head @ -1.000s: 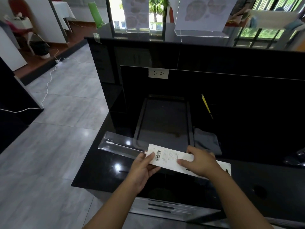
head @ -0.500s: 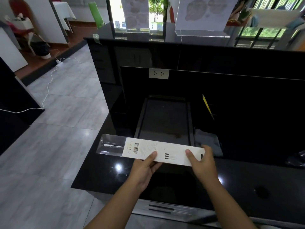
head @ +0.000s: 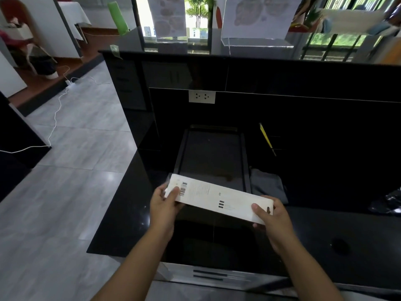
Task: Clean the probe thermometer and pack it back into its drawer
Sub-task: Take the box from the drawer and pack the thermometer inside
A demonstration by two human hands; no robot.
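Note:
A long white thermometer box with barcodes and small print hangs just above the black counter. My left hand grips its left end, thumb on the barcode. My right hand grips its right end. Only a sliver of the clear plastic insert peeks out at the left end, and the probe inside is hidden. A grey cloth lies crumpled on the counter just beyond the box's right end.
A dark rimmed tray sits on the counter behind the box. A yellow pencil leans against the black back panel. A white wall socket is above. A drawer front shows below the counter edge. Tiled floor lies left.
The clear insert with the probe has slid rightward into the white box until almost fully inside. My left hand moved up to the box's left end, and the box lifted slightly.

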